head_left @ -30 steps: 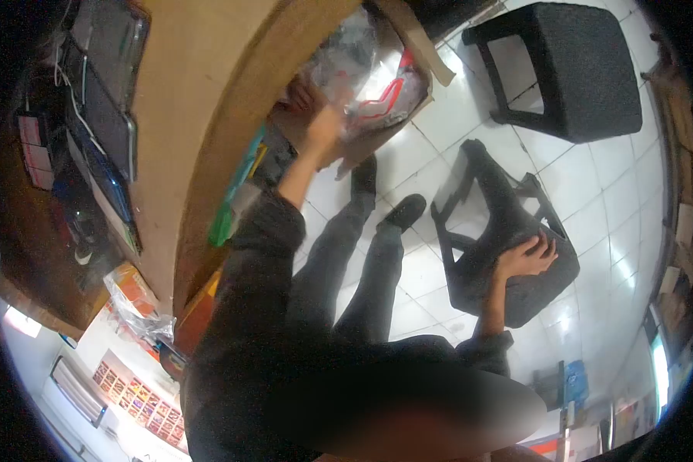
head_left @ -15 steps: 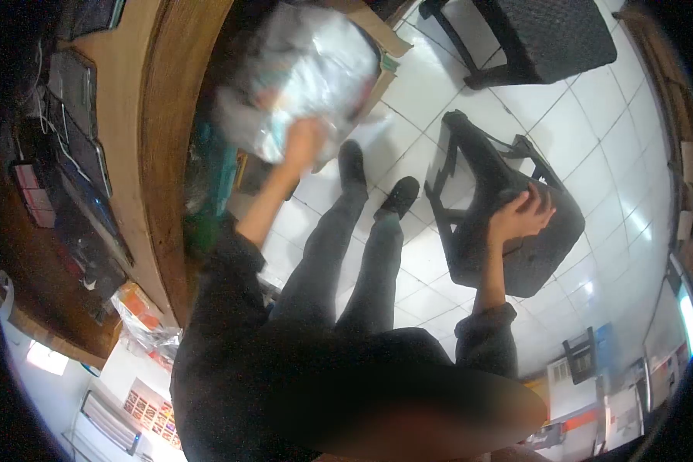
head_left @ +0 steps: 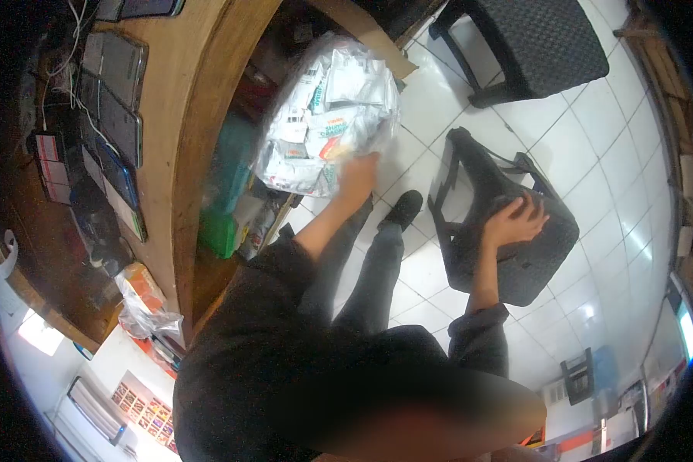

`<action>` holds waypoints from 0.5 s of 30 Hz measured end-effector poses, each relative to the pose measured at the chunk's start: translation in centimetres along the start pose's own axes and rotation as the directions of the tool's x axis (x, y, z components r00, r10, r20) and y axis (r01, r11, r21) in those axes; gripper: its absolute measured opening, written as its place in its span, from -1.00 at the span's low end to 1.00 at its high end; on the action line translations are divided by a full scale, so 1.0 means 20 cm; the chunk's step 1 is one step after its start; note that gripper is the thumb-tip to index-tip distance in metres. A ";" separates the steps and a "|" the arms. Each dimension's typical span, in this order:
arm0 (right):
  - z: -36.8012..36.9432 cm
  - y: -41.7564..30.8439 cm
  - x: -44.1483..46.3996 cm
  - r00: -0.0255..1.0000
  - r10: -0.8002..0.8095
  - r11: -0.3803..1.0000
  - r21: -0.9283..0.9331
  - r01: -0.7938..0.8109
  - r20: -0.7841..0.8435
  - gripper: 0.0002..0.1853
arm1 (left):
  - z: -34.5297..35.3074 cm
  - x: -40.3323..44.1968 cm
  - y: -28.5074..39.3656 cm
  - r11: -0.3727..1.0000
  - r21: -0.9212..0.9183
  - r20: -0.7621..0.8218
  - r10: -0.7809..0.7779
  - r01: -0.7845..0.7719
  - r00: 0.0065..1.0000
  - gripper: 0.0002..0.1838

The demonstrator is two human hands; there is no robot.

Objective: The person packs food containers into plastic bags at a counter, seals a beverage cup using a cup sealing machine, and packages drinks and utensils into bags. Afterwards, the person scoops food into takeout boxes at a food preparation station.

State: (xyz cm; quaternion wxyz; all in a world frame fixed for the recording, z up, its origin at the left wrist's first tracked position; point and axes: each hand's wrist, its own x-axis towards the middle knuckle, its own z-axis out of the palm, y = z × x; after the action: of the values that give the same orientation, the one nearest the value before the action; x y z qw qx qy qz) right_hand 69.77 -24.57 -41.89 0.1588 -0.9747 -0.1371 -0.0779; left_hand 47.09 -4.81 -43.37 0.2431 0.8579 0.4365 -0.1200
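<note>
My left hand (head_left: 357, 183) is closed on the lower edge of a clear plastic bag (head_left: 327, 115). White printed packets with green and orange lettering fill the bag, which is beside the wooden counter. My right hand (head_left: 519, 221) lies on a black plastic stool (head_left: 543, 266), its fingers spread over the surface. Part of the stool is hidden beneath that hand and forearm.
Another black stool (head_left: 558, 50) with a woven-pattern seat stands farther off on the white tiled floor (head_left: 420, 269). Phones (head_left: 121, 77) and cables lie on the wooden counter (head_left: 196, 154) at left. A green container (head_left: 219, 233) sits on the shelf below.
The bag has come away from the cardboard box, shifting right and toward me in my left hand. My right hand stays on the stool. The view has shifted slightly.
</note>
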 end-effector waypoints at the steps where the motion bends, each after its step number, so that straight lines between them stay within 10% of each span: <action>1: 0.00 0.01 0.00 1.000 0.000 1.000 0.001 0.000 -0.002 -0.66 | -0.01 0.02 -0.01 1.000 0.012 -0.010 -0.009 0.009 1.000 -0.73; 5: 0.01 0.02 -0.01 1.000 -0.002 1.000 0.008 0.002 -0.015 -0.67 | -0.01 0.15 -0.20 0.996 0.088 0.086 0.024 -0.032 0.996 -0.73; 6: 0.01 0.01 -0.01 1.000 0.008 1.000 0.010 -0.008 -0.020 -0.67 | 0.03 0.21 -0.36 0.948 0.085 -0.042 0.311 -0.307 0.950 -0.76; 8: 0.02 0.03 -0.01 1.000 -0.009 1.000 -0.003 0.009 -0.029 -0.67 | -0.15 0.27 -0.45 0.951 0.038 -0.167 0.309 -0.307 0.936 -0.80; 11: 0.01 0.06 0.01 0.998 -0.068 0.989 -0.135 0.068 0.003 -0.64 | -0.41 0.28 -0.57 0.954 -0.106 -0.166 -0.296 0.281 0.941 -0.75; 13: 0.00 0.00 0.00 0.990 -0.144 0.906 -0.401 0.134 0.006 -0.74 | -0.40 0.12 -0.61 0.989 0.131 -0.351 0.105 -0.062 0.930 -0.68; 15: -0.05 0.01 0.03 0.939 -0.285 0.713 -0.611 0.343 0.195 -0.72 | -0.45 -0.07 -0.40 0.974 -0.118 -0.517 -0.228 0.196 0.825 -0.67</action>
State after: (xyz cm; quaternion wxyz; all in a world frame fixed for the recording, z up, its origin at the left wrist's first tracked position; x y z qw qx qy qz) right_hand 70.27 -25.04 -40.87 -0.2024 -0.9349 -0.2728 -0.1031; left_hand 39.62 2.89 -37.64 0.1248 0.7963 0.5822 0.1064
